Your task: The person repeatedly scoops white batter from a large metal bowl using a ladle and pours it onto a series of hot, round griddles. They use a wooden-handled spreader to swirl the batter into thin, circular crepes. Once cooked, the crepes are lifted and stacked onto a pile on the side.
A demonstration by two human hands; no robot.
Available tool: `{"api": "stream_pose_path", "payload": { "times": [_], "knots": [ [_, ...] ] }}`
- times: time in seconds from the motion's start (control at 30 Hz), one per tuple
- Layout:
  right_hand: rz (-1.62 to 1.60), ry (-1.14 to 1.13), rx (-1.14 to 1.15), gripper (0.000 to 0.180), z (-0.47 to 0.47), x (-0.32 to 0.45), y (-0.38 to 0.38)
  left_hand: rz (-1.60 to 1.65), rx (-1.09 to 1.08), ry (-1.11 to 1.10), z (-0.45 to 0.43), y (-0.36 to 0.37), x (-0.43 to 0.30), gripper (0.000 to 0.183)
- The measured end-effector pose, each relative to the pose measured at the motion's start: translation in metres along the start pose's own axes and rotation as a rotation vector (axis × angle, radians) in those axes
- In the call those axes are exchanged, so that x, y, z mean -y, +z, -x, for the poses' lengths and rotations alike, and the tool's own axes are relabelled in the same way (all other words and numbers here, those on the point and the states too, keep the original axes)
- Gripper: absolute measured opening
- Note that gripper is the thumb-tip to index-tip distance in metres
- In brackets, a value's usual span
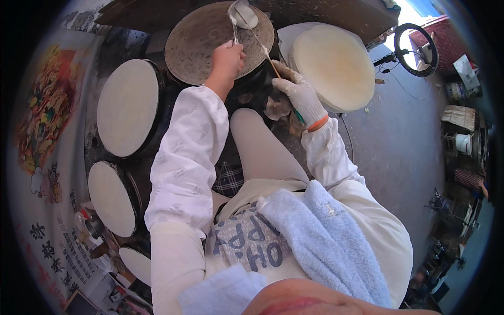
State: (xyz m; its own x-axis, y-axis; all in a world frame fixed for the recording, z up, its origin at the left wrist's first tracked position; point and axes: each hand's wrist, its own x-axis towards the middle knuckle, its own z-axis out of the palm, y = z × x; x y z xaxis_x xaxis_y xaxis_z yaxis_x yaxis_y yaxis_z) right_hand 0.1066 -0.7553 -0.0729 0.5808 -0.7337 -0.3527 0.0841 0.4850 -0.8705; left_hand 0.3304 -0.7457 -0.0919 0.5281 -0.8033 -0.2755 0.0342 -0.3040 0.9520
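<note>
My bare left hand (229, 61) is over the near part of a round brown griddle (193, 43), closed on a thin whitish strip or handle (235, 33) that runs up to a soft white lump (247, 19), perhaps dough or batter. In my right hand (297, 88), which wears a white knit glove with an orange cuff, is a thin stick (262, 45) coated white along part of its length. Its far end reaches the same lump. A green piece (298, 116) shows at the glove's underside; what it belongs to is hidden.
To the right is a stack of thin pale round pancakes (334, 67). Griddles at left bear pale sheets, including a large one (126, 108) and a smaller one (111, 199). A ring light (416, 50) is at upper right. A printed banner (51, 165) hangs at far left.
</note>
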Motion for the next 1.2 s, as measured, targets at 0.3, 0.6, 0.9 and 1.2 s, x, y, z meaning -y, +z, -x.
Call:
{"api": "stream_pose_path", "payload": {
  "times": [0.3,0.6,0.9,1.2],
  "knots": [
    [-0.010,0.097,-0.117,0.051,-0.058,-0.052,0.052,-1.127,-0.383,0.425,-0.012,-0.050,0.007,0.056],
    [0.005,0.054,-0.303,0.052,-0.099,-0.063,0.062,-0.313,-0.437,0.444,0.033,-0.206,-0.131,0.033],
    [0.660,-0.312,-0.197,0.051,-0.198,-0.065,0.097,0.377,-0.374,-0.184,0.156,-0.177,-0.013,0.035],
    [1.481,-0.046,-0.448,0.049,-0.048,-0.055,-0.006,-0.439,-0.636,-0.384,0.383,-0.190,0.227,0.029]
  ]
}}
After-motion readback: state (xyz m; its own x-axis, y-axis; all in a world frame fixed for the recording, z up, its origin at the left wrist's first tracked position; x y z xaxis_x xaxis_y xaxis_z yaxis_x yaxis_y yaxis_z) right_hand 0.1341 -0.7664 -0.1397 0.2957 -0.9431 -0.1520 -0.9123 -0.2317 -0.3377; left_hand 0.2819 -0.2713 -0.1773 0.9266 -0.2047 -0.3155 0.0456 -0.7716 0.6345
